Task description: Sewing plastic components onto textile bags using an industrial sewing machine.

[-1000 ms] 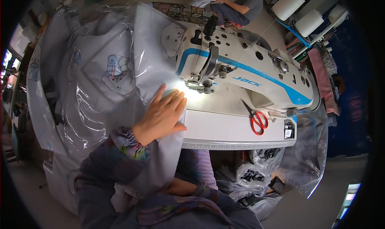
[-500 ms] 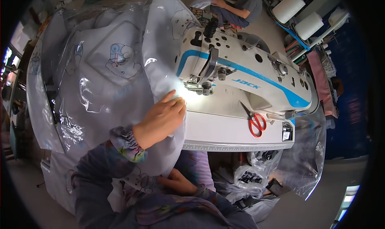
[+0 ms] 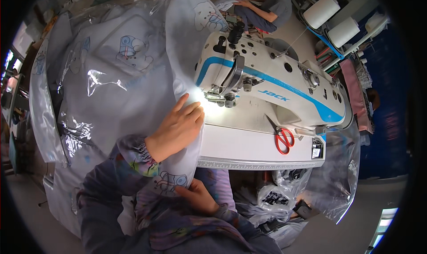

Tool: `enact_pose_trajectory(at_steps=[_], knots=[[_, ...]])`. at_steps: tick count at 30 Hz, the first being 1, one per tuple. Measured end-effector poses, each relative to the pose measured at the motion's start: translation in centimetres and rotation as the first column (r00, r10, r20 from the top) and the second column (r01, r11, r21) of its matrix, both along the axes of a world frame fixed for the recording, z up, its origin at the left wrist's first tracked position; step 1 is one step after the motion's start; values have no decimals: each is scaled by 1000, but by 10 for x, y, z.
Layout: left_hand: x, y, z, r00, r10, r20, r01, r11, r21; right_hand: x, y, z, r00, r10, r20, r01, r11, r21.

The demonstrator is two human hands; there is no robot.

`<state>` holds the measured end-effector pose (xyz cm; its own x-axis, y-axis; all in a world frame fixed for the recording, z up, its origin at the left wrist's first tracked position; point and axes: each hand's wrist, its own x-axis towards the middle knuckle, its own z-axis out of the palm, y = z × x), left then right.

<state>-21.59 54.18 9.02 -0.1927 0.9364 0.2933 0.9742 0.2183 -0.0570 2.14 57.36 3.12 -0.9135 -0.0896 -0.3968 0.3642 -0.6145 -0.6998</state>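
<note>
A large grey sheet (image 3: 147, 94) with cartoon-bear prints, glossy like plastic in places, spreads over the left side of the table. Its right edge runs under the head of a white and blue sewing machine (image 3: 271, 82), where a lamp lights the needle area. My left hand (image 3: 178, 127) lies flat on the sheet just in front of the presser foot, fingers stretched out and slightly spread. Lower down, below the table edge, my right hand (image 3: 200, 196) pinches the near end of the sheet between thumb and fingers; part of its fingers is hidden.
Red-handled scissors (image 3: 283, 138) lie on the machine bed, right of the needle. A ruler strip (image 3: 262, 165) edges the table. Plastic bags (image 3: 275, 200) sit below it. Thread cones (image 3: 321, 11) stand at the far right. Another person (image 3: 275, 9) sits at the back.
The sheet's edge beside the needle has shifted away from me, and its near end has risen, so the bear print there shows more clearly. My left hand has slid slightly left.
</note>
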Motion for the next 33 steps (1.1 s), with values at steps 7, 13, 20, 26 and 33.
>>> enact_pose_trajectory(at_steps=[7, 13, 20, 26, 33], knots=[[0, -3, 9, 991, -9, 132, -7, 993, 117, -24, 19, 11, 992, -104, -77, 108, 993, 53], [61, -129, 19, 951, -155, 267, 113, 980, 165, -28, 31, 38, 993, -113, -29, 108, 984, -139], [-48, -202, 24, 918, 367, 152, -394, 894, 215, -34, 42, 76, 976, -174, -128, 125, 938, -324], [9, -228, 122, 959, 281, 27, -282, 950, 130, -32, 42, 66, 989, -74, -127, 64, 995, -81], [92, -251, 61, 876, 453, 167, -448, 892, -67, -76, 100, 47, 974, -136, -182, 216, 808, 548]])
